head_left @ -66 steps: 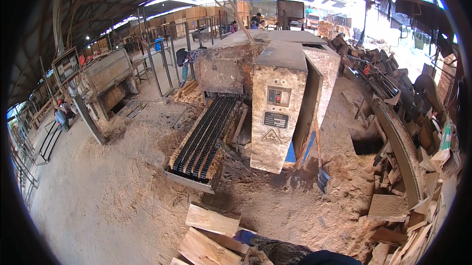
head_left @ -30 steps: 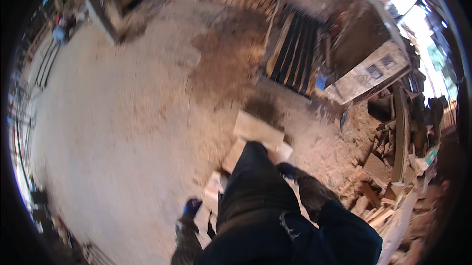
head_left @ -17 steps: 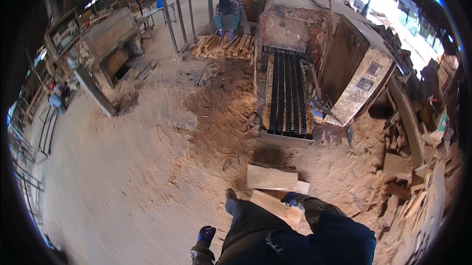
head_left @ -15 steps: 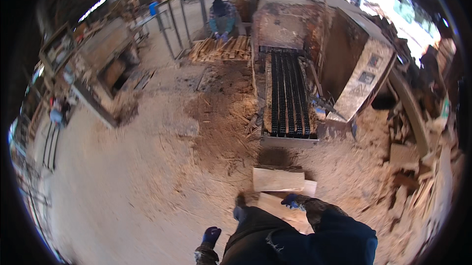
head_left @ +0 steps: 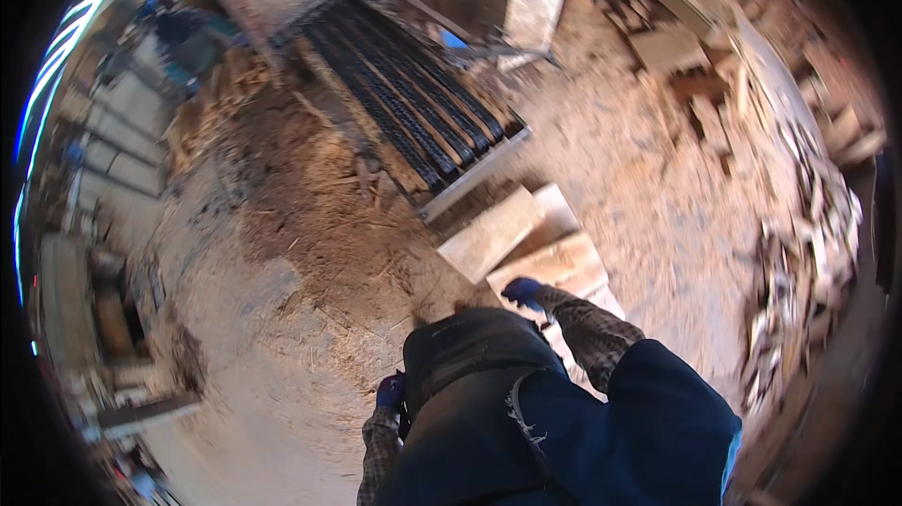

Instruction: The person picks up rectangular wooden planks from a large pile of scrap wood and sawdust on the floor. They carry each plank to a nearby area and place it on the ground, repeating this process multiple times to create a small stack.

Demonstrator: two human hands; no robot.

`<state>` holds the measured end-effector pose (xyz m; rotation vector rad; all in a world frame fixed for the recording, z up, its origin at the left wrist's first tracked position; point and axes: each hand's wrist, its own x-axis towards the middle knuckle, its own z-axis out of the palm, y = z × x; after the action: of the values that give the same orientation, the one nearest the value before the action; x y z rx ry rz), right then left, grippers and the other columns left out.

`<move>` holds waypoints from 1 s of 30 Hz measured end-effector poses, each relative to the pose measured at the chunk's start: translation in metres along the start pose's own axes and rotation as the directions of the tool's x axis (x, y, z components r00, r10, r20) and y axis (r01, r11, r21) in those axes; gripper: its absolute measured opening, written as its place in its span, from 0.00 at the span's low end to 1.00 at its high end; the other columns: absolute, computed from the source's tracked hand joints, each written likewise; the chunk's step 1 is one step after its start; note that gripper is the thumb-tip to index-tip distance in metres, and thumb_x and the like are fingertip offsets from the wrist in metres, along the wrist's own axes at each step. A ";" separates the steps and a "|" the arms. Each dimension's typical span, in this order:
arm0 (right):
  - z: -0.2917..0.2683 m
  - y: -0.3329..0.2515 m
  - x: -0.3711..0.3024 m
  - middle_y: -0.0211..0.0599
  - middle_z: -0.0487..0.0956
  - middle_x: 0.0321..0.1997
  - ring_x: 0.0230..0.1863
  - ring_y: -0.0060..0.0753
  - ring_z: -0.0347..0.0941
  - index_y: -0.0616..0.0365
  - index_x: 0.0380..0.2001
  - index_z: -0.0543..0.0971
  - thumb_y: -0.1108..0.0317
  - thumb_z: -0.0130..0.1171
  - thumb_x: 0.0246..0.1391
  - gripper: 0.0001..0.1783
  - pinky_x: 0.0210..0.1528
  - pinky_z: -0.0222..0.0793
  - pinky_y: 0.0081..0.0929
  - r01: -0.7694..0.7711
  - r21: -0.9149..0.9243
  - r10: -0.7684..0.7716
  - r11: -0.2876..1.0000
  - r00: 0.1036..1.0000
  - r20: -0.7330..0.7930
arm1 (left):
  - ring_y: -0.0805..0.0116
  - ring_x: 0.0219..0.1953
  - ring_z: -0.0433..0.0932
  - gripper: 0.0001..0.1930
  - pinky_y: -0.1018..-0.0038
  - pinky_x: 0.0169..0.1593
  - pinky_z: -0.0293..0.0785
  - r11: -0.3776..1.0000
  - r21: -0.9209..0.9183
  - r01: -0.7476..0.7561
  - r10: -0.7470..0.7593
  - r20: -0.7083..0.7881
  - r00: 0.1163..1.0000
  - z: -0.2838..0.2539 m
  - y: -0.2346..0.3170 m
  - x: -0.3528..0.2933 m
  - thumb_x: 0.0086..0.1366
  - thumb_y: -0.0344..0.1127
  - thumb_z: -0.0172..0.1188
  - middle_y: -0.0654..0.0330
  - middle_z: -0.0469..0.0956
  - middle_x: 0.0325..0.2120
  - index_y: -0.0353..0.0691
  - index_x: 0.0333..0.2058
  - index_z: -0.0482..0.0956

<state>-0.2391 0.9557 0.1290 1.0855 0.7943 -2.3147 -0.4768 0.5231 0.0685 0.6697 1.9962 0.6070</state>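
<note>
My right hand (head_left: 522, 293), in a dark blue glove, hangs over pale wooden boards on the floor. Its fingers are loosely bent and apart, with nothing seen in them. Just in front, a thick pale board (head_left: 493, 233) lies aslant, and a wider board (head_left: 556, 266) lies nearer me, partly under my right hand in this view. My left hand (head_left: 390, 390), gloved too, is low beside my dark-clothed leg; its fingers are partly hidden and blurred. Whether it touches the clothing I cannot tell.
A chain conveyor (head_left: 404, 88) with several black chains ends just beyond the boards. Scrap wood (head_left: 799, 271) is heaped along the right. Sawdust covers the floor (head_left: 310, 271). A wooden stack (head_left: 221, 93) stands at the far left, near a blurred dark figure.
My view has turned right and tipped down, so the conveyor now slants and the boards look closer. My left hand has come in against my leg; the right stays over the boards.
</note>
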 end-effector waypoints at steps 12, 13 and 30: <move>0.067 0.169 0.049 0.39 0.77 0.30 0.23 0.34 0.73 0.61 0.33 0.77 0.55 0.57 0.47 0.19 0.23 0.69 0.30 0.099 0.028 -0.046 0.995 0.671 -0.740 | 0.63 0.33 0.74 0.11 0.69 0.38 0.69 0.919 0.236 -0.315 0.255 0.254 0.933 -0.205 -0.024 0.163 0.53 0.39 0.56 0.55 0.75 0.28 0.38 0.30 0.75; 0.088 0.164 0.048 0.40 0.77 0.30 0.23 0.34 0.73 0.61 0.33 0.77 0.55 0.57 0.47 0.19 0.23 0.69 0.31 0.095 0.081 -0.007 0.992 0.690 -0.724 | 0.67 0.35 0.74 0.16 0.72 0.41 0.70 0.991 0.093 -0.099 0.078 0.209 0.975 -0.219 -0.020 0.171 0.51 0.40 0.63 0.58 0.76 0.31 0.37 0.35 0.74; 0.119 0.155 0.114 0.38 0.78 0.28 0.22 0.33 0.73 0.59 0.35 0.77 0.53 0.58 0.46 0.20 0.22 0.69 0.31 0.168 -0.001 -0.102 0.986 0.598 -0.795 | 0.60 0.33 0.74 0.14 0.69 0.38 0.69 0.900 0.111 -0.421 0.367 0.326 0.871 -0.286 0.023 0.287 0.53 0.41 0.59 0.54 0.76 0.27 0.35 0.30 0.75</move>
<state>-0.2737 0.7454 0.0532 2.2345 1.1258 -1.9011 -0.8469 0.6885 0.0407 1.2293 1.6482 0.5289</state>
